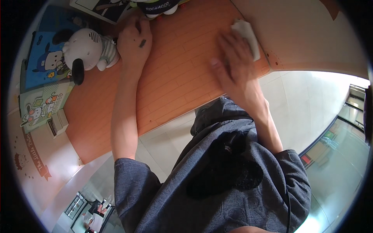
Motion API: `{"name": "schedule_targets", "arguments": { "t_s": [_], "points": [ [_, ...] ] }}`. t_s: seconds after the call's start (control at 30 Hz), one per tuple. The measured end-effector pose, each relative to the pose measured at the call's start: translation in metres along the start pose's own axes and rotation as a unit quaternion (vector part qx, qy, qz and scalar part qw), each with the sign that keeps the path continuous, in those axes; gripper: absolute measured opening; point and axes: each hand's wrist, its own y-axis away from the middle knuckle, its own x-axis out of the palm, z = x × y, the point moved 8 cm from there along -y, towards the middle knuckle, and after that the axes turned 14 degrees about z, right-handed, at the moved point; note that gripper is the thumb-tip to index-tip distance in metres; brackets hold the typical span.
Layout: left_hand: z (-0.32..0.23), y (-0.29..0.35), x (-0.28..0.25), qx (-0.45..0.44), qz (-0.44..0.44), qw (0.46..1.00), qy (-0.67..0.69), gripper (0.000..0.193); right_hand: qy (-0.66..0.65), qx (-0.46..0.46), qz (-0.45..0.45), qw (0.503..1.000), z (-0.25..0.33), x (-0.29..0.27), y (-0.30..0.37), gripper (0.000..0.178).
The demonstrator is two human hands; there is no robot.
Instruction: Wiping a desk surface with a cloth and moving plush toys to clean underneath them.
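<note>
My left hand [135, 40] rests at the back of the orange plank-patterned surface [175, 77], its fingers curled in beside a white dog figurine [83, 48]. This figurine has black ears and a striped top. Whether those fingers hold anything is hidden. My right hand [237, 64], blurred by motion, is over the right part of the surface with its fingers and thumb apart. Against its far right side lies a folded white cloth [247, 37]; I cannot tell whether the hand touches it.
At the back stands another figure in a black top [157, 7], next to a framed picture [110, 9]. A blue picture panel [40, 64] and a green picture card [44, 105] line the left side. A pale wall [303, 35] bounds the right.
</note>
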Motion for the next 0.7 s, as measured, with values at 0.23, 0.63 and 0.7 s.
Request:
{"name": "schedule_targets", "arguments": {
  "t_s": [0.23,0.63,0.7],
  "points": [
    [-0.002,-0.001,-0.001,0.048,-0.048,0.997,-0.032,0.032,-0.091,-0.139,0.099,0.981,0.071,0.033,0.01,0.058],
    [0.002,0.001,0.0,0.031,-0.014,0.999,-0.007,0.034,-0.08,-0.023,0.016,0.996,-0.025,-0.015,0.006,0.041],
    [0.002,-0.001,0.0,0.024,-0.01,1.0,-0.009,0.034,-0.297,0.097,-0.008,0.95,-0.056,-0.027,0.011,0.04]
  ]
}}
